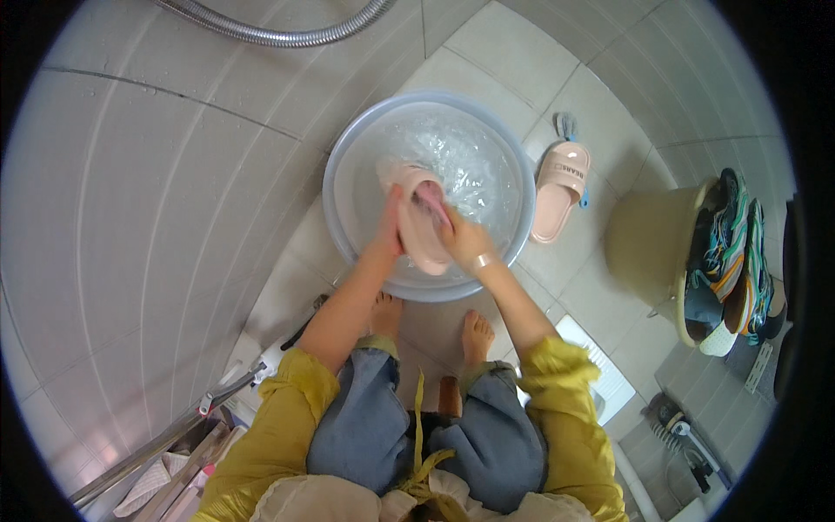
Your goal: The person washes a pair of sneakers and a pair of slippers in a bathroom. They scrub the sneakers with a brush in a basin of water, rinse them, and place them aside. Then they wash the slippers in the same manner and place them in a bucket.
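Note:
A large round plastic basin of clear, rippling water stands on the floor before me. Over the water my left hand grips the left side of a pale pink slide slipper, whose far end looks blurred. My right hand is closed around the handle of a pink brush. The brush reaches into the slipper's strap opening, and its head is mostly hidden there. Another pink slipper, with lettering on its strap, lies on the tiles right of the basin.
A blue-handled brush lies by the second slipper, partly under it. At the right stands a beige bucket filled with striped sandals. A squat toilet is set in the floor. A metal shower hose hangs at the upper left.

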